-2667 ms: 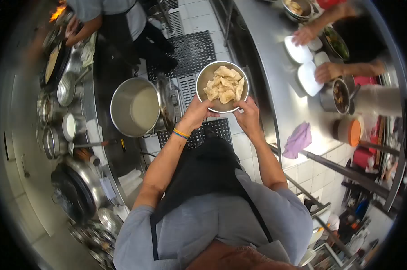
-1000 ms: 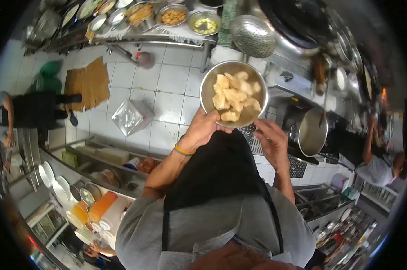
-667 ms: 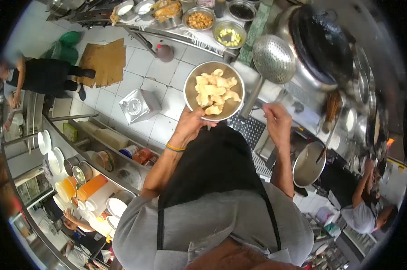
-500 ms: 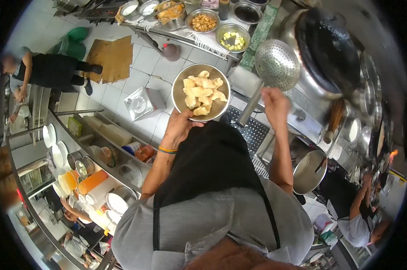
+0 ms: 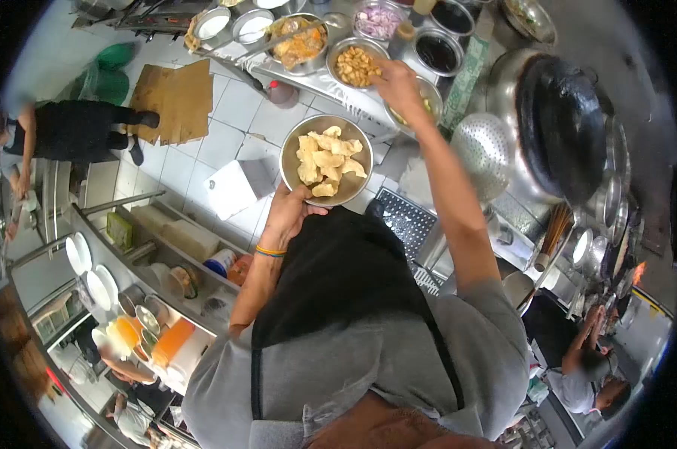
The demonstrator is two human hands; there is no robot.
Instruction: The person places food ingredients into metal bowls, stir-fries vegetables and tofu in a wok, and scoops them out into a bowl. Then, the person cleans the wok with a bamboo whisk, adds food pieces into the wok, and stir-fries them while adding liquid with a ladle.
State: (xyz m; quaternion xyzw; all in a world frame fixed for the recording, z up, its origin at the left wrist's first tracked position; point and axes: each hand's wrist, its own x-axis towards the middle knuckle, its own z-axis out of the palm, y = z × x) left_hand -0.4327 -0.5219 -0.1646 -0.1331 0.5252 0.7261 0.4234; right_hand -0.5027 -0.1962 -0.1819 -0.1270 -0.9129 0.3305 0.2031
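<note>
A steel bowl (image 5: 287, 162) with several pale, cream-coloured pieces (image 5: 329, 159) in it hangs in front of my apron. My left hand (image 5: 287, 211) grips its lower left rim, thumb on the edge, fingers underneath. My right hand (image 5: 397, 81) reaches out to the far counter, its fingertips at the right side of a bowl of small brown pieces (image 5: 354, 66); its fingers look bent together, and anything between them is too small to tell. Partly behind my right wrist is a bowl of green pieces (image 5: 426, 102).
Bowls of chopped purple onion (image 5: 378, 20), dark liquid (image 5: 437, 52) and orange food (image 5: 299, 45) line the counter. To the right are a large skimmer (image 5: 480, 156) and a blackened wok (image 5: 563, 127). A metal can (image 5: 232, 188) stands on the floor. Co-workers are at both sides.
The view has turned from the other counter to this one. My right hand has left the bowl's rim and stretched forward to the ingredient bowls. My left hand still holds the bowl.
</note>
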